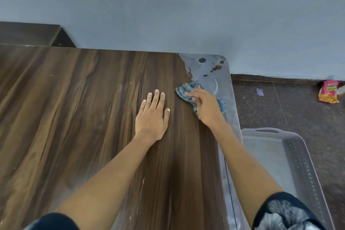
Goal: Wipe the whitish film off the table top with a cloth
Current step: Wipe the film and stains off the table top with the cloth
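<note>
Two bare forearms reach forward over the wood-grain tabletop [74,99]. Beside the tabletop's right edge, on the dark floor [270,108], sits a pale perforated basket [298,164] with a handle slot in its far rim. Farther in, the left hand [152,115] lies palm down on the bare wood, fingers straight and slightly spread, holding nothing. Just beyond it and to the right, near the right edge, the right hand [206,107] presses a crumpled blue-grey cloth [183,92] onto the surface, fingers curled over it. The cloth sits at the boundary where clean wood meets the whitish film [220,78], which covers the far right corner and runs in a strip down the right edge. Dark round spots [202,60] show through the film near that corner. Far right on the floor, against the grey wall [168,5], lies a colourful snack wrapper [328,91].
</note>
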`<state>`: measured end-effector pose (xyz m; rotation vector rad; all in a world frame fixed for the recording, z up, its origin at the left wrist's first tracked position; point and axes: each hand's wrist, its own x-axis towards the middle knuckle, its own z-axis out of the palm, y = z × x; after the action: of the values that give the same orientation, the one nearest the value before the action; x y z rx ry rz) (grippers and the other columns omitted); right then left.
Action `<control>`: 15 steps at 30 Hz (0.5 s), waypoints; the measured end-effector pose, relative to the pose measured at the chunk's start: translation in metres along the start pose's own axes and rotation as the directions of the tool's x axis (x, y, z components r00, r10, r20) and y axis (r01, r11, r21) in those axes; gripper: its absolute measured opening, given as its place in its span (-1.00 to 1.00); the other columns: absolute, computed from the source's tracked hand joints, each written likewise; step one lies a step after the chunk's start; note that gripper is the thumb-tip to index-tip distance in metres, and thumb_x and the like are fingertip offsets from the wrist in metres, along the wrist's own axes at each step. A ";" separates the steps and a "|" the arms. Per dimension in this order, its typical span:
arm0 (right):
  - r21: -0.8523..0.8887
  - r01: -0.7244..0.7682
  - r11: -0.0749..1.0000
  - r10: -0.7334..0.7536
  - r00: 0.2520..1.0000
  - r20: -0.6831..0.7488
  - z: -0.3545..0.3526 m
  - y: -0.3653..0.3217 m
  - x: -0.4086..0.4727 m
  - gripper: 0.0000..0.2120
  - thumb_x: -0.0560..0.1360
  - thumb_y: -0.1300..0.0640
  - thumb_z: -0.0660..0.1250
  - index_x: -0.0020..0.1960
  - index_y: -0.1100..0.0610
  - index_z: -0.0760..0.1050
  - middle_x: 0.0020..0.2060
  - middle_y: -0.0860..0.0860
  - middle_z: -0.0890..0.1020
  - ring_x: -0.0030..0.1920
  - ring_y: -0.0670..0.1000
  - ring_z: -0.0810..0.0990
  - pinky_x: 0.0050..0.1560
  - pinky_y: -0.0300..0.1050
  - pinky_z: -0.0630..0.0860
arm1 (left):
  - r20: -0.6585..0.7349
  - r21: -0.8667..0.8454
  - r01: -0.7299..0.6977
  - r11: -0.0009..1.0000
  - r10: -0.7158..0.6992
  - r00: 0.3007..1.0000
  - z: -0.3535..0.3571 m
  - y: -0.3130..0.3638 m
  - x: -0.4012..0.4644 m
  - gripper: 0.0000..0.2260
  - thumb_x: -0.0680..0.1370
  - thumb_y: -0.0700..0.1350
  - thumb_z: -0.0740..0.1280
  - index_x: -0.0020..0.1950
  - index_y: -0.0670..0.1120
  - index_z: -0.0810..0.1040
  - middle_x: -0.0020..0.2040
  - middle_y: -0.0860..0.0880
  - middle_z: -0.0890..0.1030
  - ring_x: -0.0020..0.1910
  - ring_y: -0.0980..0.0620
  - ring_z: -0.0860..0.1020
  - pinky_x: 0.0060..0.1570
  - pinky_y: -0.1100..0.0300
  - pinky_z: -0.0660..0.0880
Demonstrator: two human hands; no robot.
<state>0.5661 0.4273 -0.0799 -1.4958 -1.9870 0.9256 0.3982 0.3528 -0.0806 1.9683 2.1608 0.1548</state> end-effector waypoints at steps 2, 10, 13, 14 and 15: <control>0.003 -0.033 0.999 0.033 0.999 -0.028 -0.001 0.001 0.024 -0.69 0.59 0.32 0.11 0.18 0.11 0.55 0.31 0.06 0.45 0.35 -0.01 0.35 0.37 -0.21 0.22 | -0.018 0.010 -0.001 1.000 0.001 1.000 0.001 0.002 0.020 -0.53 0.64 0.02 -0.15 0.53 -0.08 -0.12 0.55 -0.04 -0.11 0.52 -0.02 -0.14 0.48 0.09 -0.15; 0.040 -0.059 0.997 0.064 0.990 -0.126 0.014 -0.007 0.097 -0.71 0.59 0.25 0.13 0.18 0.07 0.55 0.24 0.08 0.50 0.26 0.08 0.44 0.31 -0.01 0.35 | -0.037 0.053 -0.084 0.995 0.086 0.996 0.000 0.001 0.078 -0.54 0.65 -0.01 -0.16 0.53 -0.10 -0.13 0.55 -0.03 -0.10 0.52 0.00 -0.14 0.46 0.12 -0.14; -0.001 0.076 0.997 -0.076 0.997 0.030 0.007 -0.004 0.079 -0.69 0.58 0.29 0.13 0.23 0.09 0.52 0.32 0.09 0.44 0.31 0.06 0.40 0.32 -0.16 0.30 | -0.033 0.053 -0.125 0.991 0.127 0.991 0.000 -0.003 0.085 -0.54 0.64 0.00 -0.16 0.53 -0.10 -0.12 0.55 -0.03 -0.11 0.51 0.01 -0.14 0.47 0.13 -0.14; -0.022 0.159 0.987 -0.157 0.984 0.089 0.003 0.000 0.068 -0.69 0.57 0.31 0.14 0.23 0.10 0.51 0.33 0.08 0.44 0.33 0.03 0.39 0.34 -0.18 0.26 | -0.025 0.052 -0.136 0.989 0.138 0.990 0.000 -0.004 0.088 -0.53 0.64 0.00 -0.17 0.53 -0.10 -0.12 0.55 -0.03 -0.12 0.51 0.02 -0.15 0.47 0.13 -0.14; -0.039 0.232 0.972 -0.226 0.967 0.120 -0.003 0.008 0.059 -0.68 0.56 0.33 0.16 0.22 0.11 0.52 0.31 0.08 0.46 0.35 0.02 0.37 0.38 -0.18 0.22 | -0.017 0.048 -0.143 0.989 0.144 0.990 0.000 -0.005 0.090 -0.53 0.64 0.00 -0.17 0.52 -0.11 -0.14 0.55 -0.03 -0.13 0.51 0.02 -0.16 0.47 0.13 -0.14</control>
<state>0.5561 0.4855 -0.0853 -1.2297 -2.2268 0.8836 0.3862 0.4420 -0.0896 2.1572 2.0521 0.1487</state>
